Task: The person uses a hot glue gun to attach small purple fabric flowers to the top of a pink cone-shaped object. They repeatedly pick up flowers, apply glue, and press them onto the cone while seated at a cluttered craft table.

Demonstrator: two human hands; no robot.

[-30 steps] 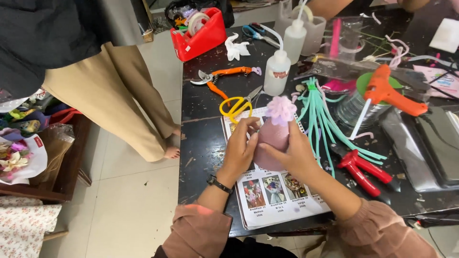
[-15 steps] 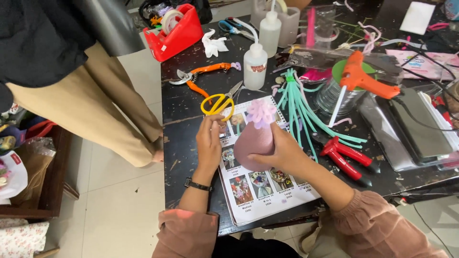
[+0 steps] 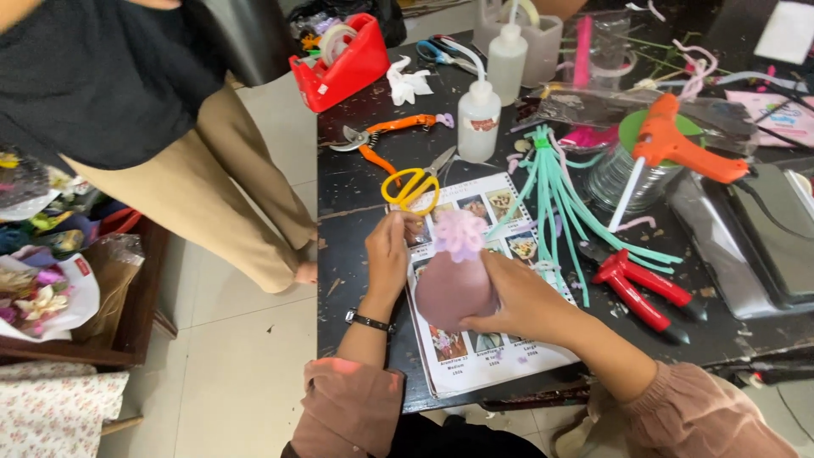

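Mauve fabric, bunched into a rounded pouch (image 3: 454, 288) with a pale pink frilled top (image 3: 459, 232), sits at centre frame over an open picture catalogue (image 3: 483, 339). Right hand (image 3: 517, 297) cups the pouch's side, fingers curled against it, apparently to steady it. Left hand (image 3: 388, 254) pinches at the frill's edge, fingertips pressed together. Yellow scissors (image 3: 412, 182) lie just above, within reach. Black worktable (image 3: 356, 212) is cluttered: red pliers (image 3: 638, 288), orange glue gun (image 3: 678, 148), green stems (image 3: 560, 195), squeeze bottle (image 3: 479, 119). Another person (image 3: 170, 127) stands at upper left on pale tiled floor (image 3: 229, 339).
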